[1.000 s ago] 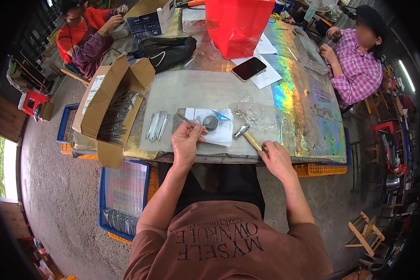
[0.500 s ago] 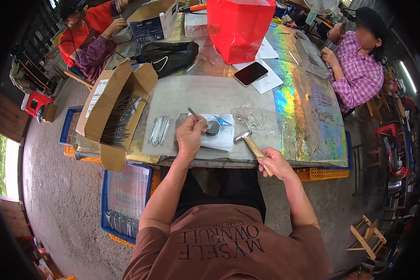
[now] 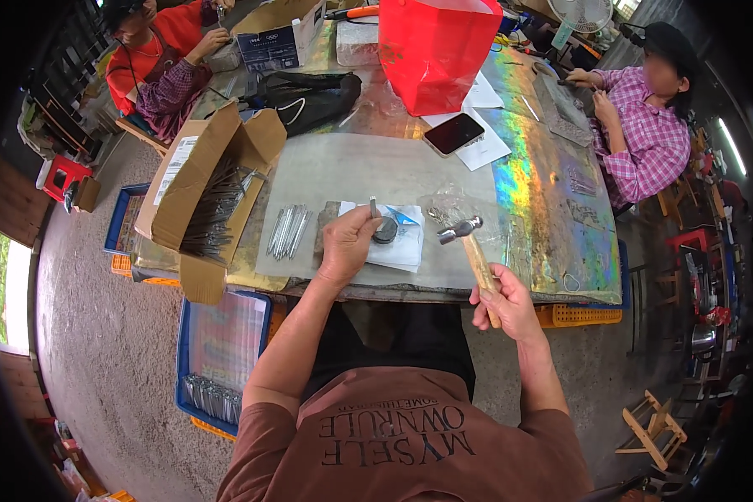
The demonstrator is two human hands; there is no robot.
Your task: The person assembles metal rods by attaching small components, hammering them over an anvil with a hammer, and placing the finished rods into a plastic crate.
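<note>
I sit at a wide surface [image 3: 552, 251] with a shiny, rainbow-tinted cover. Across it, at far left, is a co-worker in red [image 3: 173, 50]; at far right, one in a checked shirt [image 3: 648, 159]. A pale mat [image 3: 335, 163] lies in front of me. Beyond it stands a red bag [image 3: 439, 58]. Left of the mat, a long cardboard box [image 3: 171, 188] is heaped with thin metal pieces. Below the surface, on my left, is a blue tray [image 3: 222, 335] with more metal pieces at its near end.

A dark pouch [image 3: 326, 99] lies past the box. My right hand [image 3: 509, 303] wraps loosely around the wooden handle of a hammer [image 3: 481, 268], low down, its head pointing away from me, right of the white paper [image 3: 399, 258] and apart from it. My left hand [image 3: 347, 247] pinches a short metal bar [image 3: 373, 202] between thumb and fingers, its upper end poking up; its lower end I cannot make out. A phone [image 3: 453, 134] rests beyond the mat. Left of my left hand lies a row of silver rods [image 3: 288, 233]. Just beside my fingertips, a dark disc [image 3: 385, 232] sits on the paper.
</note>
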